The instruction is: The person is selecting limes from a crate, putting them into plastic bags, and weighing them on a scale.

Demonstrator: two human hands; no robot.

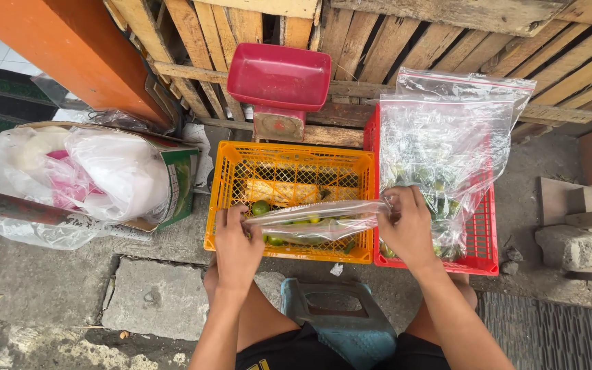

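Observation:
Both my hands hold a clear zip bag point(316, 220) of small green limes over the near edge of an orange plastic crate point(296, 157). My left hand point(236, 248) pinches the bag's left end. The right end is pinched by my right hand point(409, 229). The bag lies stretched flat between them. A few loose limes point(260, 207) rest inside the orange crate. To the right, a red crate point(484, 236) carries several clear bags of limes point(440, 151) stacked upright.
A red weighing scale with a tray point(279, 75) stands behind the orange crate against wooden pallets point(447, 48). A cardboard box stuffed with plastic bags point(104, 171) sits at the left. A low blue stool point(340, 322) is between my knees on concrete ground.

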